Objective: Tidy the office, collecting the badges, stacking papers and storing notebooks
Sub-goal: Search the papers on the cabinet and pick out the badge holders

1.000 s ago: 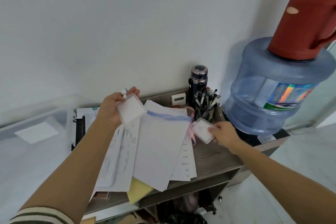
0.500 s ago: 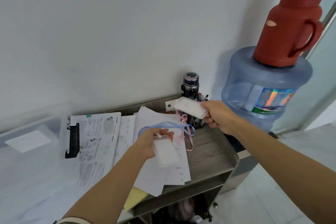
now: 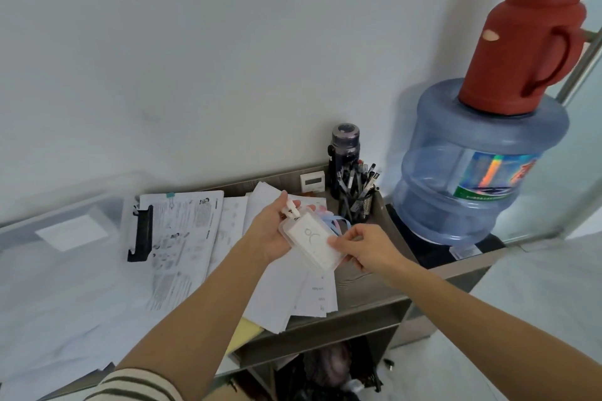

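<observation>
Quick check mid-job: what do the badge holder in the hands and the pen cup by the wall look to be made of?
Badge holder: looks like clear, slightly frosted plastic, since the white card shows through; the clip looks like white plastic. Pen cup: probably black metal mesh, judging by its perforated wall, though it is too small to be sure.

A grey shelf top (image 3: pixel 365 283) carries loose papers (image 3: pixel 283 299) (overhanging its front edge), a pen cup (image 3: pixel 356 205) and a dark bottle (image 3: pixel 345 150).
</observation>
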